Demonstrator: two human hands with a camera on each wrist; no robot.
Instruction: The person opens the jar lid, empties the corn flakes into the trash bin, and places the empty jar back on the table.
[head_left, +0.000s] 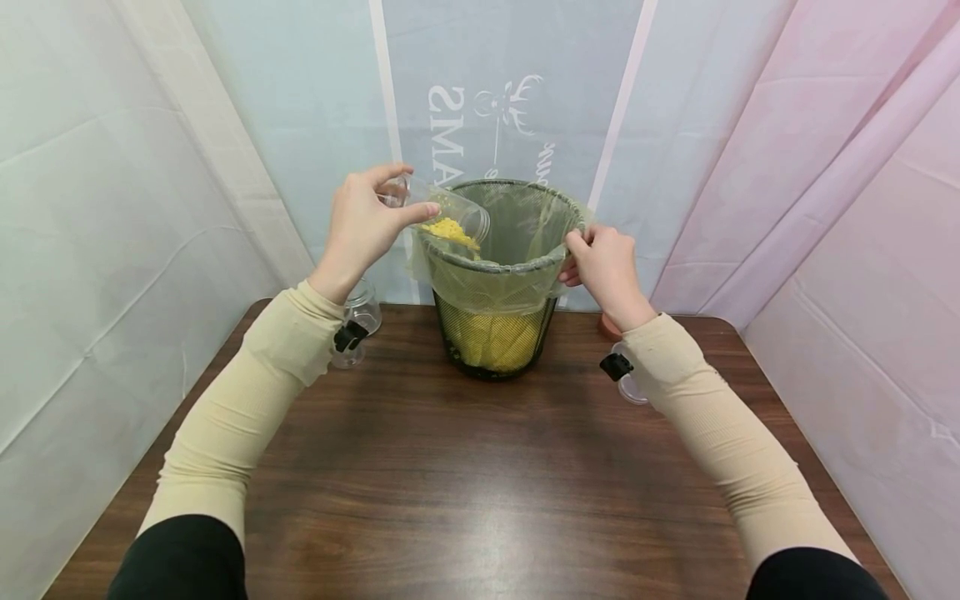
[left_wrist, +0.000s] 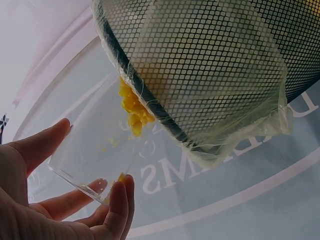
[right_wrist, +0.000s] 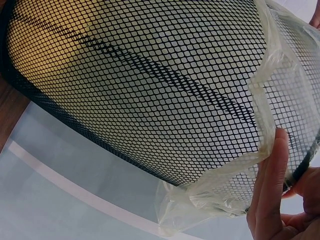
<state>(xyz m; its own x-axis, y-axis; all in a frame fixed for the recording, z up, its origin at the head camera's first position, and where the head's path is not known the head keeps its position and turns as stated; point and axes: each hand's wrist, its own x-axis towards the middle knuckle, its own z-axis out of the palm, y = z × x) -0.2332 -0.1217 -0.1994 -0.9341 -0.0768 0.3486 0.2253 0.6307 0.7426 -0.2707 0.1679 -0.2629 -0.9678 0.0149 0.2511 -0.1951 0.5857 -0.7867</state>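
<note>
My left hand (head_left: 365, 218) grips a clear plastic jar (head_left: 459, 208) by its base end, thumb on one side and fingers on the other. The jar is tipped over the rim of a black mesh wastebasket (head_left: 491, 265), its mouth lower than its base. Yellow corn kernels (left_wrist: 134, 109) lie near the mouth, and a few bits cling to the base. A thin translucent bin liner (head_left: 487, 287) folds over the rim. At the basket's right side, my right hand (head_left: 603, 265) pinches the rim and liner between thumb and fingers. More yellow shows through the lower mesh.
Behind my left wrist stands another clear jar (head_left: 365, 308). Near my right wrist are an orange-red lid (head_left: 610, 327) and a clear round piece (head_left: 632, 389), both partly hidden. The brown wooden table (head_left: 480, 467) meets hanging cloth (head_left: 300, 125) at the back and sides.
</note>
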